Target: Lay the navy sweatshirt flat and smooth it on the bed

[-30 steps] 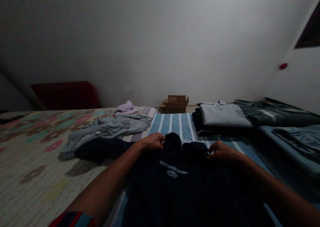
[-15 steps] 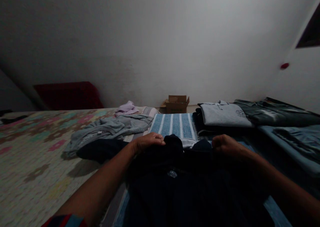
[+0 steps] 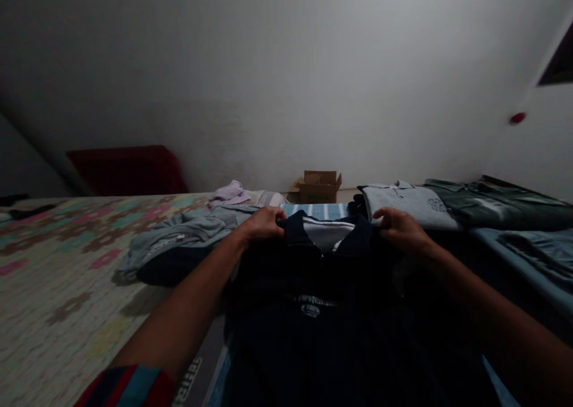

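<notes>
A dark navy collared shirt (image 3: 313, 347) with a small printed emblem on its chest lies spread in front of me. Its collar stands up and shows a pale inner lining. My left hand (image 3: 265, 223) pinches the shirt beside the collar's left end. On the other side, my right hand (image 3: 398, 227) is closed on the fabric near the collar's right end. Beneath the shirt is a blue-and-white striped cloth (image 3: 313, 211), mostly covered by it. The shirt's lower part is too dark to make out in detail.
Left of the shirt lie a rumpled grey garment (image 3: 179, 234) and a lilac cloth (image 3: 230, 192) on a flowered bedspread (image 3: 67, 264). At right are a folded grey shirt (image 3: 405, 204), a dark green garment (image 3: 496, 207) and folded jeans (image 3: 537, 258). A cardboard box (image 3: 319, 187) stands by the wall.
Both hands have moved up and away from me with the shirt's collar. The collar now stands open, showing its pale lining, and more of the striped cloth is covered.
</notes>
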Action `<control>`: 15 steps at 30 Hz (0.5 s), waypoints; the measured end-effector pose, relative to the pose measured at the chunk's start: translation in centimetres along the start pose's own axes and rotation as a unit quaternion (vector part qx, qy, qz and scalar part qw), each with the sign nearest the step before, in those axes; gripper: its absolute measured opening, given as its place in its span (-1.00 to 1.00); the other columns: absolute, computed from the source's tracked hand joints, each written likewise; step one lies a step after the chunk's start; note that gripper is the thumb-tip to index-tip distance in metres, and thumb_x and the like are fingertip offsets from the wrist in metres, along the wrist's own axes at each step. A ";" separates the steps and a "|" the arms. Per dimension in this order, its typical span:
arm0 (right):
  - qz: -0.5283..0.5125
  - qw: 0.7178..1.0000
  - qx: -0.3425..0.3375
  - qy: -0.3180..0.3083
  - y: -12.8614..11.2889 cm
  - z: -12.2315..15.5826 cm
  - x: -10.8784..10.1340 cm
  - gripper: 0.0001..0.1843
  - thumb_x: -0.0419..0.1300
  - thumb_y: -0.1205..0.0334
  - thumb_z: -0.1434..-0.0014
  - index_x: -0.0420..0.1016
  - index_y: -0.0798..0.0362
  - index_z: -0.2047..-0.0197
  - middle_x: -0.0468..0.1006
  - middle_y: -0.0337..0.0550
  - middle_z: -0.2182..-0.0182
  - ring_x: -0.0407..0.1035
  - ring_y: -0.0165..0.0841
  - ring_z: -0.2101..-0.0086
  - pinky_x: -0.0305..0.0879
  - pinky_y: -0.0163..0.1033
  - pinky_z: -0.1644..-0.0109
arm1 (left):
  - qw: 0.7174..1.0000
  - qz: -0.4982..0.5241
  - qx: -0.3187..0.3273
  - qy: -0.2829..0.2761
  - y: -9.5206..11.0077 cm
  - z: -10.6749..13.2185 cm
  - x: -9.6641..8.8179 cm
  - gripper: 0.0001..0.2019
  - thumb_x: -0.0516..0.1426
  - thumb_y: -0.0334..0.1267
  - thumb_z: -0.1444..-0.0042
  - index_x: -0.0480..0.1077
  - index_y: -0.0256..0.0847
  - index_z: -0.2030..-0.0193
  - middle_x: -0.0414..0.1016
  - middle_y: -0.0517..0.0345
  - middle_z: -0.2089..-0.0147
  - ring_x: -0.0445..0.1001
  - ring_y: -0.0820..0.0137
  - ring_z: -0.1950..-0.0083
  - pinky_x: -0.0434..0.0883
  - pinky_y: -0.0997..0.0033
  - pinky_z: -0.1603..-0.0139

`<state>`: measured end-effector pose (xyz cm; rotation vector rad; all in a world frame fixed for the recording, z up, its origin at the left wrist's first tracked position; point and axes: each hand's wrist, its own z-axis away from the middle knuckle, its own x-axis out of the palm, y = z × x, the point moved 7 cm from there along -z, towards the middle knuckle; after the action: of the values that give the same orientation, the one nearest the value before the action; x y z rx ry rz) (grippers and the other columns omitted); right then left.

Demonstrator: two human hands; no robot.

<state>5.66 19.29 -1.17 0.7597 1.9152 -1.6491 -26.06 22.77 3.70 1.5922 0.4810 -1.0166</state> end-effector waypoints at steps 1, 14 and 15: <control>-0.006 0.999 0.013 -0.039 0.0 -0.2 0.6 -0.54 0.17 0.36 0.19 0.49 0.06 0.12 0.53 -0.22 0.37 0.38 -0.34 0.39 0.21 -0.33 0.39 | 1.000 -0.014 -0.001 0.005 -0.1 -0.3 0.1 -0.79 0.16 -0.34 0.39 0.39 -0.24 0.47 0.37 0.28 0.50 0.33 0.40 0.41 0.20 0.49 0.44; -0.067 0.991 0.059 -0.102 -0.4 -0.3 2.1 -0.78 0.17 0.34 0.17 0.48 0.09 0.35 0.57 -0.19 0.44 0.46 -0.31 0.44 0.35 -0.30 0.40 | 0.958 0.239 -0.013 -0.156 -0.7 1.5 2.5 -0.74 0.20 -0.25 0.27 0.43 -0.23 0.34 0.52 0.19 0.36 0.47 0.36 0.38 0.39 0.41 0.33; -0.045 0.994 0.058 -0.084 -0.4 -0.8 1.9 -0.80 0.18 0.33 0.15 0.47 0.09 0.35 0.56 -0.18 0.45 0.46 -0.31 0.43 0.34 -0.31 0.40 | 0.968 0.214 -0.009 -0.134 -0.8 1.1 2.1 -0.74 0.19 -0.24 0.25 0.43 -0.23 0.34 0.53 0.17 0.35 0.48 0.35 0.37 0.40 0.40 0.32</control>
<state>3.94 20.26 -2.07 0.5652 1.7734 -1.8304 -25.89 21.51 1.53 1.4316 -0.0415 -0.8694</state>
